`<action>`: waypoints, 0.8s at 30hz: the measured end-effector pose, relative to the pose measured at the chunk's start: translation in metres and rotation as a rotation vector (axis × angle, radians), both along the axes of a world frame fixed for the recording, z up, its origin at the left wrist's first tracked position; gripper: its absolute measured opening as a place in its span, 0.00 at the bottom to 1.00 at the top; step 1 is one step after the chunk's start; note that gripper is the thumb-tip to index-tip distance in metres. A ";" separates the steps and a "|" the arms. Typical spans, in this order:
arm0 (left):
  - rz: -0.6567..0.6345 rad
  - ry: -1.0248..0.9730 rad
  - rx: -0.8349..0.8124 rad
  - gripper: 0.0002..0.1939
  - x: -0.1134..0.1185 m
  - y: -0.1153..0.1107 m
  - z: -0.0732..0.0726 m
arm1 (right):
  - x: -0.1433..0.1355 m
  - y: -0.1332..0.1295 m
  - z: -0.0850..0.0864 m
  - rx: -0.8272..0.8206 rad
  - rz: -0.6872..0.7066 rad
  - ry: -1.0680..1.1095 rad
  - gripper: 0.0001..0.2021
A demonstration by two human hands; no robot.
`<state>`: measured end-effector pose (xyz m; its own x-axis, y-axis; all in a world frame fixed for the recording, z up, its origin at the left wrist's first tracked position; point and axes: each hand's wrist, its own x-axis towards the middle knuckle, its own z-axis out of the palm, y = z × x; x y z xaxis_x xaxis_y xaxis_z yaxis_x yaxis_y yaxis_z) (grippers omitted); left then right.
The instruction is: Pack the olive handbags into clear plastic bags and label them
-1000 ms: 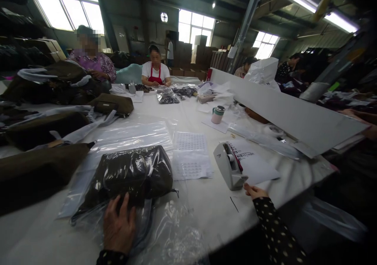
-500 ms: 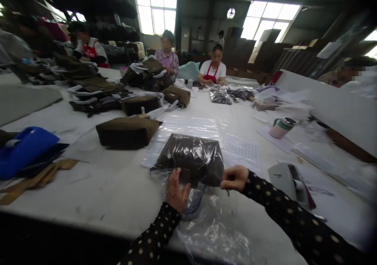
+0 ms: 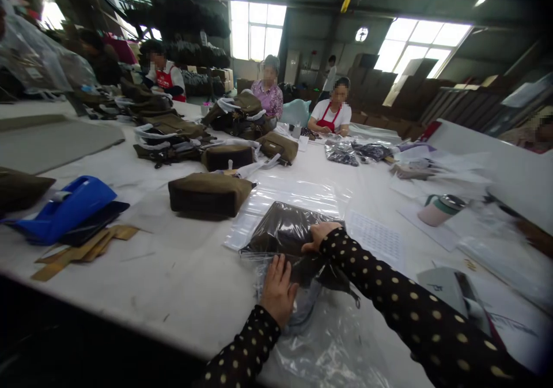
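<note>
A dark brown bag [image 3: 276,229] lies in clear plastic on the white table. My left hand [image 3: 279,291] rests flat on its near edge, fingers stretched out. On the upper right part of the bag is my right hand [image 3: 320,235], its fingers bent and pressed together on the plastic; what they pinch, if anything, is hidden. Loose clear plastic [image 3: 328,347] spreads from the bag toward the near table edge. Beneath and behind the bag lie flat clear bags [image 3: 298,195].
An olive bag [image 3: 209,195] stands behind left, with more bags beyond. At the left are a blue tape dispenser [image 3: 69,209] and cardboard strips [image 3: 86,253]. A cup [image 3: 440,209] and a grey-white dispenser [image 3: 458,296] are at the right. Several people sit or stand beyond.
My right hand has moved from the bag's lower right corner up onto its top. My left hand remains at the near edge. The view has shifted, so the surroundings appear farther right.
</note>
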<state>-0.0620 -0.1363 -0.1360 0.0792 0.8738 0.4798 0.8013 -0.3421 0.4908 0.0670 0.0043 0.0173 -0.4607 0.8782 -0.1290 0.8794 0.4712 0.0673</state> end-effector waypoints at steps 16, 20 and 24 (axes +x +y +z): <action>-0.336 -0.079 -0.218 0.30 -0.006 -0.136 0.019 | 0.144 -0.156 -0.108 -0.046 0.267 0.734 0.12; -0.170 -0.294 -0.236 0.10 -0.011 -0.121 0.017 | 0.128 -0.150 -0.097 0.021 -0.031 0.887 0.11; 0.041 -0.541 -0.306 0.12 -0.027 -0.115 0.019 | 0.120 -0.167 -0.105 0.321 0.157 0.994 0.09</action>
